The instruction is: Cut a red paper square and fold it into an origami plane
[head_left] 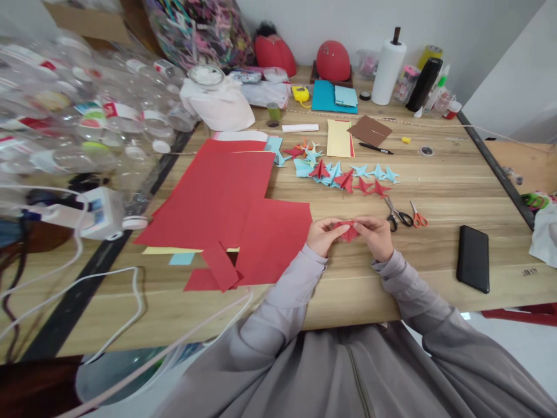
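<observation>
A wood-grain table [429, 264] spreads across the view, and a heap of clear plastic bottles [113, 113] crowds its left side. At the far left corner stands a clear bag [200, 32] stuffed with multicoloured strips. Large red paper sheets [209, 191] overlap on the left half of the table, with yellow paper showing beneath their near edge. A white paper roll [389, 75] stands upright at the back, just left of a black bottle [425, 85].

The person's left hand [324, 235] and right hand [374, 235] are close together over the table, right of the sheets. Both have a narrow pinch on one folded red paper piece [348, 233], which sits between them with a thumb at either end (the fingers beneath are mostly hidden). To the right, well apart from the hands, lies a flat black rectangular device [473, 258].

Cut red strips [220, 267] cross one another at the sheets' near edge. Beyond the hands, folded star-like paper figures [343, 179] in red and light blue lie in a loose band. Black-handled scissors [401, 218] rest near the right hand, and smaller orange-handled scissors [418, 218] lie just beside them. Farther back are a black pen [376, 148] and a little yellow block [406, 140].
</observation>
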A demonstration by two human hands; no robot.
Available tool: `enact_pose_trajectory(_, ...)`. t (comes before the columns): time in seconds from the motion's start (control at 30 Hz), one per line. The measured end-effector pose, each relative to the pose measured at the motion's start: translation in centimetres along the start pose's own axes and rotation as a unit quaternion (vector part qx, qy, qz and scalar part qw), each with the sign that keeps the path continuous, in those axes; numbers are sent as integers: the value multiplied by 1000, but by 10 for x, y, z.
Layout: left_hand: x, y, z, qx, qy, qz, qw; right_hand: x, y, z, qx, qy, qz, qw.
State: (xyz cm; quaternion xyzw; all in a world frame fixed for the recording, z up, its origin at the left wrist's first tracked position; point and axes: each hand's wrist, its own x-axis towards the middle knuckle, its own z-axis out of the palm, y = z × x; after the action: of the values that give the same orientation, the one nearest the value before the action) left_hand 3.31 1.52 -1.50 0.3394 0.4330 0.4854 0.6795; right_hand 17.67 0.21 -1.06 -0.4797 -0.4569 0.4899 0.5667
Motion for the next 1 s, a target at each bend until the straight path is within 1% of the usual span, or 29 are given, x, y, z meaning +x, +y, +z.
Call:
enact_pose_trajectory(0.13,3,-3,-5,61,25,64,996,1,-5,1,47,-28,65,996)
enact_pose_trajectory(0.2,3,-2,-6,88,29,87,992,1,-7,1,42,-43,72,996)
enact_pose_trajectory(0.27,2,0,-6,103,23,98,990,2,-8,3,18,-48,60,997)
enact_pose_trajectory(0.4,0,3,-4,109,17,100,989,3,-7,3,-19,-52,36,998)
enact_pose_trajectory(0.57,-2,4,-1,90,3,86,992,4,-6,2,-29,-50,32,998)
enact_pose_trajectory(0.7,-5,10,-2,128,-1,111,986,2,-7,2,-32,-58,28,997)
enact_pose_trajectory(0.8,-6,13,-1,140,6,119,983,1,-7,2,-38,-63,20,997)
enact_pose_trajectory(0.9,-7,13,-1,147,15,126,981,0,-7,3,-35,-64,27,997)
enact_pose_trajectory(1.0,-6,12,0,142,-2,120,983,1,-8,3,-12,-67,45,997)
